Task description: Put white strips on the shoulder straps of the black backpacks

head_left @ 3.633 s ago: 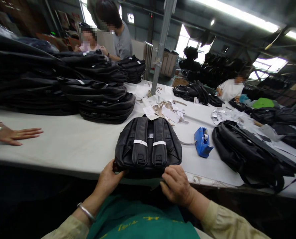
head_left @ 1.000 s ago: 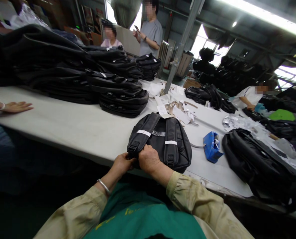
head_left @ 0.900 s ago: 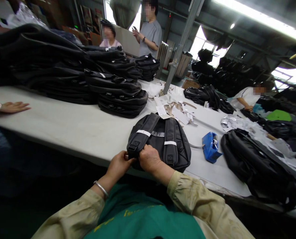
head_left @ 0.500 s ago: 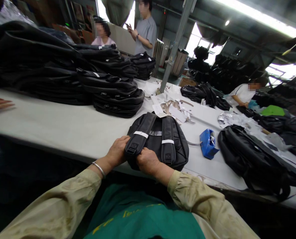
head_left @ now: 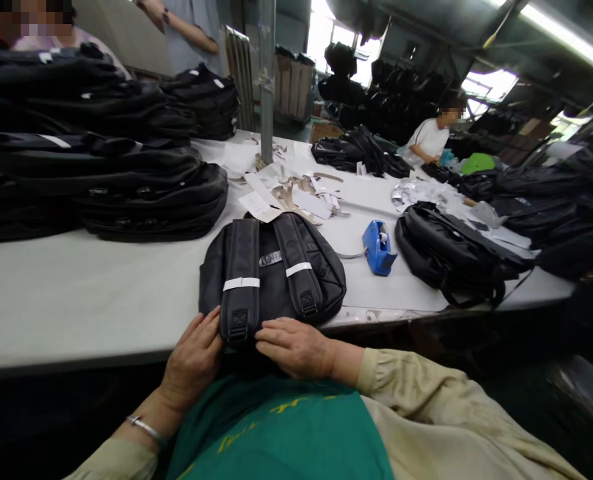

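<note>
A black backpack lies on the table in front of me with its shoulder straps facing up. White paper bands wrap both straps, and each strap has a buckle near its lower end. My left hand rests beside the left strap's lower end, fingers stretched out and touching it. On the other side of that strap, my right hand lies open along the bag's near edge, fingers extended and its thumb hidden. A white tag sits at the top of the backpack.
Stacked black bags stand at the left. A blue tape dispenser and another black backpack are to the right. Paper scraps lie beyond my backpack, near a metal post. Other people are across the table.
My view has turned right. Both hands have loosened from around the left strap's lower end, and their fingers have straightened. That strap now lies straighter on the backpack.
</note>
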Demonstrator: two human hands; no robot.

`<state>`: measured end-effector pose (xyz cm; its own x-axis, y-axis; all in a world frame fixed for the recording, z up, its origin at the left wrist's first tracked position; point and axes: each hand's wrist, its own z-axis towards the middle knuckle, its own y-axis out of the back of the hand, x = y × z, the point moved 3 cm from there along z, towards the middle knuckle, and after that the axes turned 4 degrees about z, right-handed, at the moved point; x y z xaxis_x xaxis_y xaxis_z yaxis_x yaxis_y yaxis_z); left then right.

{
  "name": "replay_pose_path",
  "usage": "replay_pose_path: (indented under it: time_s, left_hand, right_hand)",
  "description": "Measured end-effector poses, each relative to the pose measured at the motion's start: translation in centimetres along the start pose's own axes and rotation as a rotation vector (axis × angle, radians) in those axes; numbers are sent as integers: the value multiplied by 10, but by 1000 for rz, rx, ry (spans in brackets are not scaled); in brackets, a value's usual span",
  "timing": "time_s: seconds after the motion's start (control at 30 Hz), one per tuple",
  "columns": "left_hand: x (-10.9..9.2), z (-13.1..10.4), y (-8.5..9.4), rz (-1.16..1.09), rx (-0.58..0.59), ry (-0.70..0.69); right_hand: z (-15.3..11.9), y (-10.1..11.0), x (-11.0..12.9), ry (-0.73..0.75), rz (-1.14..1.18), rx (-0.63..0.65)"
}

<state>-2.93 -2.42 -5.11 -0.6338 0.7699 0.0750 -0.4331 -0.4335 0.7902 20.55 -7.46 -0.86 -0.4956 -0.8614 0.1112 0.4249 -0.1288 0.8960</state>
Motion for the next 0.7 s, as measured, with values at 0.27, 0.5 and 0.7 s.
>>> replay_pose_path:
  time_s: [0.27,0.5,0.7]
  left_hand:
    - [2,6,0,56,-20,-25]
    - [-23,18,0,4,-12,-126]
    - [-27,27,-8,98,-8,-64]
  right_hand:
    - [-82,82,-94,-320,-32,64]
    - [-80,35,-116,-301,-105,142]
    - [-66,44,-124,-132,-47,315]
